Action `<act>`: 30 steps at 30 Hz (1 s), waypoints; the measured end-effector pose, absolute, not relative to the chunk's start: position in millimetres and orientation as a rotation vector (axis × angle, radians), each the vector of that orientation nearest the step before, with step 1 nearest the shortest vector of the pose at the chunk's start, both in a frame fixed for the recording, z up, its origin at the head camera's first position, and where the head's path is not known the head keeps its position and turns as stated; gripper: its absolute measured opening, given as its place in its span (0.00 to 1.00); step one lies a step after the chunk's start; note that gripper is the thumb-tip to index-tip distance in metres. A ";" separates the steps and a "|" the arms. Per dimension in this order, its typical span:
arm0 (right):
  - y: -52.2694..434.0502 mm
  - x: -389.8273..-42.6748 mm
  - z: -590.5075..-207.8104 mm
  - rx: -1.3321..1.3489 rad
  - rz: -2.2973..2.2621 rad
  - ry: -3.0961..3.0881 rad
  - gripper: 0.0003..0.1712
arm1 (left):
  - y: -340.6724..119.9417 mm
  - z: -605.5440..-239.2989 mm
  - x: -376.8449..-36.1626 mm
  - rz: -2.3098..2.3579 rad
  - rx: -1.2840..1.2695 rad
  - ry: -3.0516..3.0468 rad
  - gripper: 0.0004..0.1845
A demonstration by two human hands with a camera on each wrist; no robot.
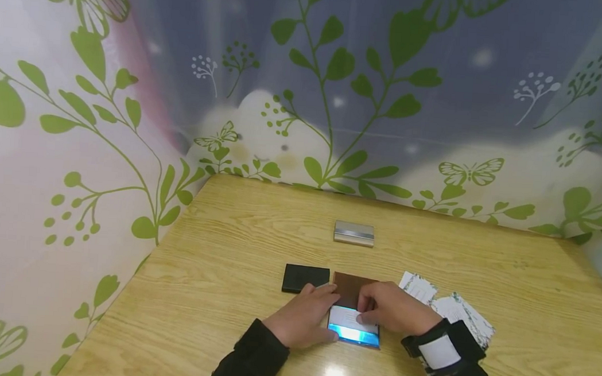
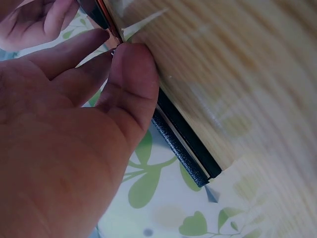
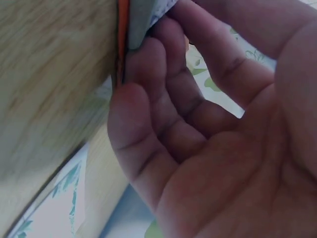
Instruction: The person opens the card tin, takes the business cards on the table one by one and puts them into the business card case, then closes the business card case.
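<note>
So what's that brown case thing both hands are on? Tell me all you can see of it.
The brown case lies open and flat on the wooden table. Its far half looks matte brown; its near half shines, reflecting blue-white light, with a pale card on it. The left hand touches its left edge, the right hand presses the card. A black case lies just beside it on the left.
</note>
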State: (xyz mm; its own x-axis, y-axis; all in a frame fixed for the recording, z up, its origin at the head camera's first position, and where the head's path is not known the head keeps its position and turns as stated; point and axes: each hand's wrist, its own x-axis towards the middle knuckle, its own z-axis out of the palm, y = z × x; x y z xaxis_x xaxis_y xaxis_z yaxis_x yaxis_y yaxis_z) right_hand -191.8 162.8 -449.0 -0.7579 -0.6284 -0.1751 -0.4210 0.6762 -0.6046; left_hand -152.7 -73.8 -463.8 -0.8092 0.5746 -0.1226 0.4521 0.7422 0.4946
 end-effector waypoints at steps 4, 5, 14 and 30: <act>164.9 -191.8 -442.9 -0.743 -0.743 2.570 0.05 | -73.3 -462.9 -152.1 0.652 0.795 2.667 0.38; 167.0 -192.7 -440.4 -0.696 -0.728 2.607 0.06 | -73.0 -462.7 -152.1 0.647 0.795 2.669 0.39; 229.0 -206.2 -422.9 -0.192 -0.453 2.812 0.33 | -74.4 -463.3 -151.4 0.766 0.755 2.616 0.48; 256.6 -211.8 -431.8 -0.115 -0.530 2.792 0.28 | -74.5 -462.7 -151.3 0.767 0.744 2.614 0.47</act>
State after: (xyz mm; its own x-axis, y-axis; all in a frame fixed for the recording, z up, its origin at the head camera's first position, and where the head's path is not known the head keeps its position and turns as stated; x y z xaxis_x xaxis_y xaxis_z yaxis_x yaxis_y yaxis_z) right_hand -211.8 256.6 -431.8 -0.9528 -0.1324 -0.2732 -0.0232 0.9290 -0.3695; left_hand -151.3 -74.5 -462.7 -0.8146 0.5605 -0.1494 0.3907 0.7206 0.5728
